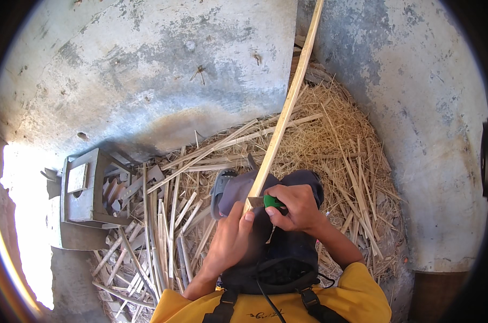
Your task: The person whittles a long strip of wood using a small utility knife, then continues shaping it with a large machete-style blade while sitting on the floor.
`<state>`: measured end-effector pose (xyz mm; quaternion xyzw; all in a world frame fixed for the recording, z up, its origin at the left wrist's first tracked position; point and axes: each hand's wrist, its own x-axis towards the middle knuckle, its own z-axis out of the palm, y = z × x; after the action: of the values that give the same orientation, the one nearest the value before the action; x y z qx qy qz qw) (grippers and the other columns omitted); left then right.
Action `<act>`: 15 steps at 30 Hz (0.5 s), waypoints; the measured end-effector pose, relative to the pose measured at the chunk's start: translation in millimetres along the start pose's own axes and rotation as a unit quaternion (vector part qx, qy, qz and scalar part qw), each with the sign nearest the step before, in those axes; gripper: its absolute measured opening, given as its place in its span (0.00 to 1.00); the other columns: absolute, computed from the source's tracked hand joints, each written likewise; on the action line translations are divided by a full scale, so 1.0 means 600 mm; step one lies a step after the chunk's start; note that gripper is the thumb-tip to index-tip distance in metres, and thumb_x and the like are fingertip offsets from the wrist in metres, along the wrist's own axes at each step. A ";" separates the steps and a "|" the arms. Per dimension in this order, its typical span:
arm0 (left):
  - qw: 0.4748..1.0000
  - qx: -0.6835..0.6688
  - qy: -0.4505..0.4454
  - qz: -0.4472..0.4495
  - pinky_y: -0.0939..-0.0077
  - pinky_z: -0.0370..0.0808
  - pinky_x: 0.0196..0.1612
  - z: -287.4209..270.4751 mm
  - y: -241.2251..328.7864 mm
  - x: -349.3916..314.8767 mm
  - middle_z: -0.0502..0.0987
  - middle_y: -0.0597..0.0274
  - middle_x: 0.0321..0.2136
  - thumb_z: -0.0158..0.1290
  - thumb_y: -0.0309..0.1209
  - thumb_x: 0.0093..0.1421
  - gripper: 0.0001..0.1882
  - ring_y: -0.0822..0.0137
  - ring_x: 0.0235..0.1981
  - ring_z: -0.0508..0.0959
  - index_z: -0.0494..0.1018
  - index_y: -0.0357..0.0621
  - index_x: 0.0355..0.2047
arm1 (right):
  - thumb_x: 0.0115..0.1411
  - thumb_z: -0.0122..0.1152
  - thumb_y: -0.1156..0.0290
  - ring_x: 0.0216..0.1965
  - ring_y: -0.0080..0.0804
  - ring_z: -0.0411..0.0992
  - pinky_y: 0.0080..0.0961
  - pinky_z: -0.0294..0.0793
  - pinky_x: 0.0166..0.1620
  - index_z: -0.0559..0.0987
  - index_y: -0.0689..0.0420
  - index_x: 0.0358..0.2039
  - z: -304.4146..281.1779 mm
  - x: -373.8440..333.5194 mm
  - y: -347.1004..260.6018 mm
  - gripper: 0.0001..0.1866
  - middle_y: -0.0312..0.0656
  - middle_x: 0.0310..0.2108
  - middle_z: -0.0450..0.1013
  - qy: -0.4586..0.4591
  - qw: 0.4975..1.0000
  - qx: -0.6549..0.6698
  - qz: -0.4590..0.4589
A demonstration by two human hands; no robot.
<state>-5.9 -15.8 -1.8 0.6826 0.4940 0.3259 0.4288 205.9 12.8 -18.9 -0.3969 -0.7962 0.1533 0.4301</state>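
A long pale bamboo strip [280, 126] runs from between my knees up past the top edge of the picture. My left hand [229, 239] is closed round its near end, thumb and fingers on either side. In my right hand [298, 209] is a small knife with a green handle [272, 202], gripped in a fist. Its short, wide blade [256, 201] lies across the strip just ahead of my left fingertips. Part of the handle is hidden by my right fingers.
Curly shavings [335, 129] cover the ground ahead and to the right. Loose split strips [163, 231] lie piled at the left, beside a worn wooden box [85, 188]. Weathered walls [163, 64] enclose the spot. A sandalled foot [221, 191] shows under the strip.
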 end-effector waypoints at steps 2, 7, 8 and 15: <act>1.000 -0.003 -0.014 0.009 0.63 0.67 0.28 -0.001 -0.003 -0.001 0.71 0.53 0.21 0.41 0.38 0.77 0.17 0.56 0.21 0.70 0.69 0.35 0.41 | 0.59 0.65 0.63 0.22 0.40 0.76 0.33 0.75 0.26 0.79 0.56 0.39 0.003 -0.001 0.001 0.12 0.38 0.24 0.75 0.013 1.000 -0.013 -0.017; 0.998 0.018 0.006 0.059 0.61 0.66 0.27 0.004 -0.012 -0.006 0.69 0.54 0.20 0.37 0.40 0.78 0.19 0.55 0.20 0.70 0.69 0.36 0.40 | 0.58 0.66 0.62 0.19 0.36 0.75 0.30 0.73 0.23 0.80 0.56 0.37 0.003 -0.003 -0.004 0.12 0.37 0.23 0.74 0.034 0.996 -0.067 -0.041; 0.999 -0.009 -0.021 0.037 0.61 0.67 0.27 0.001 -0.008 -0.006 0.69 0.55 0.20 0.37 0.40 0.78 0.19 0.54 0.20 0.70 0.68 0.37 0.40 | 0.58 0.67 0.61 0.19 0.35 0.74 0.30 0.73 0.23 0.81 0.56 0.37 0.003 -0.003 -0.004 0.12 0.36 0.22 0.74 0.041 0.996 -0.072 -0.042; 0.999 -0.022 -0.019 0.014 0.60 0.67 0.26 -0.001 0.002 -0.010 0.68 0.55 0.18 0.35 0.41 0.79 0.21 0.53 0.19 0.70 0.68 0.37 0.37 | 0.57 0.67 0.61 0.18 0.33 0.73 0.29 0.71 0.22 0.81 0.56 0.37 0.006 0.004 -0.004 0.13 0.36 0.21 0.72 0.045 0.994 -0.087 -0.045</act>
<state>-7.8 -21.2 -0.7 0.6861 0.4688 0.3296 0.4481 200.8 13.2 -18.4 -0.4027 -0.8036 0.0456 0.4359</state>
